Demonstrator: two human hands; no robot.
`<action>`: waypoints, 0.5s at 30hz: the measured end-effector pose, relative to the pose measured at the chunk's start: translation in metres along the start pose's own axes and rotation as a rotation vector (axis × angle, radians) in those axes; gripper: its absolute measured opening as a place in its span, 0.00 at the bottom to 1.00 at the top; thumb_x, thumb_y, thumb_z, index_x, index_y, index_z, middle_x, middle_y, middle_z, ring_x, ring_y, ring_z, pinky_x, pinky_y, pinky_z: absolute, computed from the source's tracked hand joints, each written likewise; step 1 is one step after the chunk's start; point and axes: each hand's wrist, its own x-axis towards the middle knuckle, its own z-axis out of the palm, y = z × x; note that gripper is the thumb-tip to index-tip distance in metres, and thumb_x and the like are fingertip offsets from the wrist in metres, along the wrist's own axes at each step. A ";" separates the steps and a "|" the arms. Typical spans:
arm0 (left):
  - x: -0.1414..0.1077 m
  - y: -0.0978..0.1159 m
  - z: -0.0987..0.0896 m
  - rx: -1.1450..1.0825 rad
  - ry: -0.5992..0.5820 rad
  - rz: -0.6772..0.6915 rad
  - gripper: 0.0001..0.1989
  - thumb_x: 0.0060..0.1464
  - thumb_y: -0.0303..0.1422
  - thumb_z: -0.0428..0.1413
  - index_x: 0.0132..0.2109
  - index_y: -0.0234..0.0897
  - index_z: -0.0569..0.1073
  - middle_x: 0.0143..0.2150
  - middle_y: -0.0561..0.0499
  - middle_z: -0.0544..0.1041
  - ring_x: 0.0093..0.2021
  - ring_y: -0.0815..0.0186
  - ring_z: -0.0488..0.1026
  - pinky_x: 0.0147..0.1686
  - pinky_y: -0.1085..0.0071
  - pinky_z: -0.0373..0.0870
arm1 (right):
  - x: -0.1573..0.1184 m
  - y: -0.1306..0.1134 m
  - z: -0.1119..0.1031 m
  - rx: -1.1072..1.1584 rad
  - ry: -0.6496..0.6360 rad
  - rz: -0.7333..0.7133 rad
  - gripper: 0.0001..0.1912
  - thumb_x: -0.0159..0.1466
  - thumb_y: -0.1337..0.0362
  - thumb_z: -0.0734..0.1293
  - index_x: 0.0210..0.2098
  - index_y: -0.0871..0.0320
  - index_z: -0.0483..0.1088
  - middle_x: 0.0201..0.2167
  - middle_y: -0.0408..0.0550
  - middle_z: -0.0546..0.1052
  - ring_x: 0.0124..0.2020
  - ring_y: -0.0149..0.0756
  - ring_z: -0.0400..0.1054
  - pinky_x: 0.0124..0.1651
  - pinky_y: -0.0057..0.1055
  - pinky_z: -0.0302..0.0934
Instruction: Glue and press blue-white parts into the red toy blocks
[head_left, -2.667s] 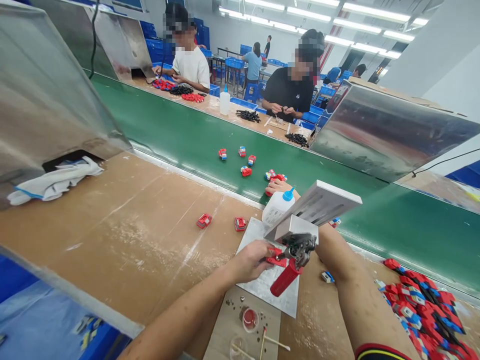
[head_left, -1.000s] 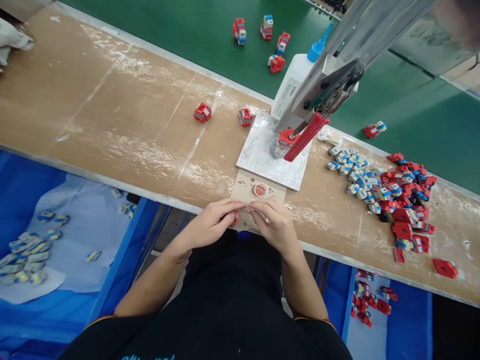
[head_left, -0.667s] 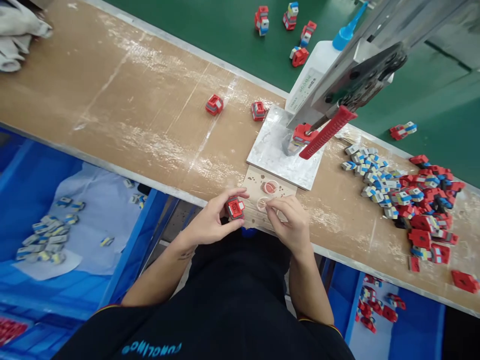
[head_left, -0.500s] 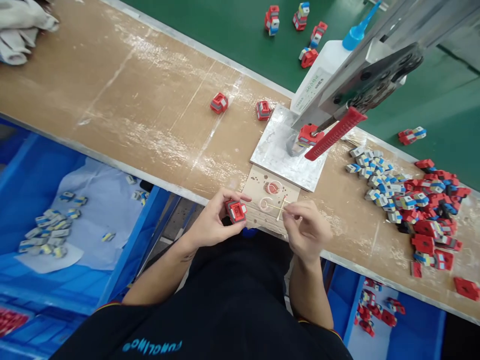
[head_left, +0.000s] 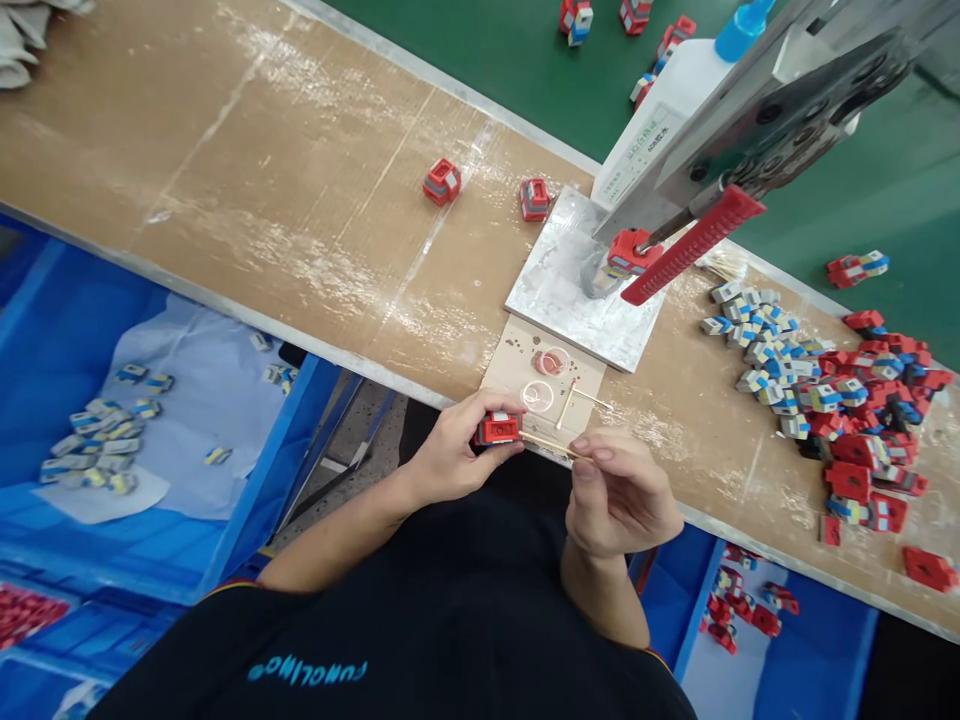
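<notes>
My left hand (head_left: 459, 450) grips a small red and grey toy vehicle part (head_left: 499, 429) between thumb and fingers, its recessed face turned up. Pinched in my right hand (head_left: 621, 490) is a thin wooden stick (head_left: 556, 445), whose far tip meets the right side of the red part. Just beyond the hands, a piece of cardboard (head_left: 504, 372) carries a clear round dish (head_left: 537, 397) and a second dish with reddish contents (head_left: 553, 361). Two more thin sticks (head_left: 568, 405) lie on it beside the dishes.
A toggle clamp with a red handle (head_left: 694, 245) presses a red part (head_left: 630, 252) on a metal plate (head_left: 555, 270). Behind it stands a white glue bottle (head_left: 660, 115). Two red parts (head_left: 441, 181) lie left; piled pieces (head_left: 855, 400) lie right. Blue bins (head_left: 247, 500) flank me below the bench.
My right hand has drawn the stick from the clear dish down to the red part. My left hand has moved slightly right and turned the part.
</notes>
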 end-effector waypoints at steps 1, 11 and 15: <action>0.000 0.001 0.000 0.014 0.022 0.009 0.12 0.63 0.37 0.66 0.50 0.39 0.76 0.45 0.44 0.84 0.43 0.61 0.84 0.44 0.67 0.80 | 0.000 0.000 0.001 -0.014 -0.015 -0.013 0.10 0.69 0.72 0.71 0.47 0.53 0.78 0.30 0.44 0.82 0.28 0.39 0.78 0.29 0.37 0.73; 0.002 0.006 0.000 0.156 0.157 0.147 0.11 0.59 0.34 0.69 0.46 0.38 0.79 0.40 0.48 0.86 0.34 0.66 0.84 0.35 0.72 0.80 | 0.000 -0.001 0.007 -0.046 -0.063 -0.035 0.06 0.70 0.71 0.71 0.44 0.54 0.76 0.28 0.44 0.82 0.25 0.37 0.78 0.27 0.36 0.71; 0.001 0.007 -0.001 0.145 0.153 0.136 0.11 0.58 0.34 0.69 0.46 0.38 0.79 0.39 0.48 0.87 0.35 0.65 0.85 0.36 0.72 0.81 | 0.001 0.000 0.008 -0.067 -0.078 -0.028 0.06 0.70 0.70 0.70 0.44 0.52 0.76 0.27 0.43 0.82 0.24 0.38 0.78 0.26 0.37 0.71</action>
